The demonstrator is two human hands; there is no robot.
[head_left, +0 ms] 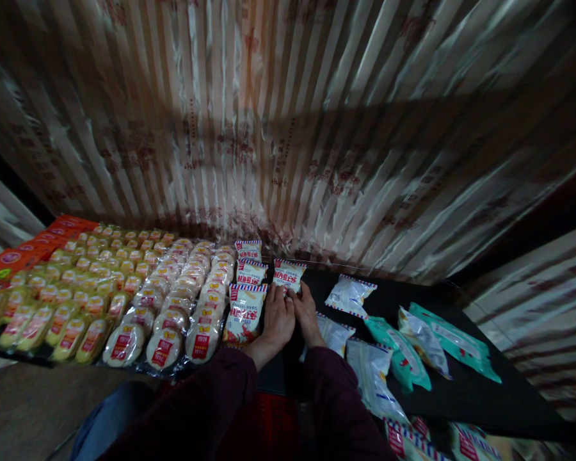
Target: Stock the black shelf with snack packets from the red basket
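My left hand (278,317) and my right hand (306,314) are close together on a white snack bag (288,274) with red print and a striped edge. Their fingers are closed on its near end, which they partly hide. Just left of my left hand, a short column of matching snack bags (244,312) lies overlapped, printed side up. To the right of my right hand, a white and blue bag (335,334) lies partly behind the wrist, and a similar bag (350,294) is farther back.
Rows of round wrapped rice crackers (164,346) and yellow wrapped cakes (71,330) cover the left of the black table (496,403). Orange packs (16,258) edge the far left. Teal packs (456,339) lie at right. More bags (470,442) sit below the front edge. Striped plastic sheeting (269,128) hangs behind.
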